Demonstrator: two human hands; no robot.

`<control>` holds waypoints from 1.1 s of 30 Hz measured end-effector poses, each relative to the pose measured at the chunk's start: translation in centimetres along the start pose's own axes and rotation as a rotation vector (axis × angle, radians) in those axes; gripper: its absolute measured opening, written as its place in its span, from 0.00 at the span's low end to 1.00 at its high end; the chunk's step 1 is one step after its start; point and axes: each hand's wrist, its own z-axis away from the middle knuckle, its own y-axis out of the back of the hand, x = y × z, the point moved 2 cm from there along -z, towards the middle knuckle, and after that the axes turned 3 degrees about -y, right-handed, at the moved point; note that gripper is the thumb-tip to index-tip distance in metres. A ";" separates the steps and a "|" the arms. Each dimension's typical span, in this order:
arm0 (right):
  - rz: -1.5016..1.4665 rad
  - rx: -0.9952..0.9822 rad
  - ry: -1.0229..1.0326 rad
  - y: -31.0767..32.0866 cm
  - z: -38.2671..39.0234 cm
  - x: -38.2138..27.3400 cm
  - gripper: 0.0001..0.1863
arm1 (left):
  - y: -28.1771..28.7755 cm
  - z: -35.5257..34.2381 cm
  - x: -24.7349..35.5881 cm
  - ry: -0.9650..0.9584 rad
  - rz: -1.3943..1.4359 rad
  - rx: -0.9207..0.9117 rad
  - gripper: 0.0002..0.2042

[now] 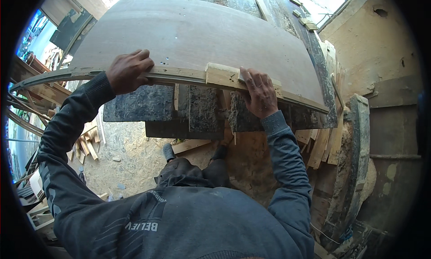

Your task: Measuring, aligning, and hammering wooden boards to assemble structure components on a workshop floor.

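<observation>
A long, narrow wooden strip (177, 73) with a groove along it lies across the near edge of a large brown plywood sheet (188, 39). My left hand (130, 71) is closed around the strip, left of its middle. On the strip's right half sits a short, pale wooden block (221, 75). My right hand (259, 92) is closed over the block's right end, fingers bent across the top and palm on the near side. A small whitish edge shows beside its fingers; what it belongs to is hidden.
Rough dark boards (206, 108) support the plywood. Wood offcuts (90, 142) lie on the dusty floor at left, and a loose board (191, 146) is by my feet. Planks (330, 142) lean at right, near a worn upright timber (357, 142) and a tan wall (377, 39).
</observation>
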 end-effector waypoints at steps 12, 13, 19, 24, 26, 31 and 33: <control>0.083 -0.062 0.143 5.0 -4.2 -0.7 0.35 | -1.2 2.3 -0.1 0.113 0.094 -0.002 0.17; 0.089 -0.069 0.140 5.8 -4.5 -1.0 0.35 | -1.0 2.7 0.0 0.109 0.091 -0.002 0.17; 0.079 -0.152 0.160 10.2 -3.2 -5.3 0.34 | 0.4 7.1 2.3 0.108 0.168 -0.030 0.18; 0.061 -0.211 0.139 13.8 -0.4 -8.7 0.37 | 2.7 10.8 5.1 0.049 0.167 0.014 0.19; 0.065 -0.208 0.138 15.4 0.7 -10.1 0.38 | 4.2 12.2 6.7 0.023 0.163 0.010 0.19; 0.015 -0.232 0.083 20.9 2.4 -13.4 0.36 | 8.2 16.1 10.1 0.078 0.216 0.010 0.23; -0.007 -0.277 0.052 22.7 2.5 -14.7 0.35 | 9.3 17.7 11.3 0.116 0.230 0.133 0.26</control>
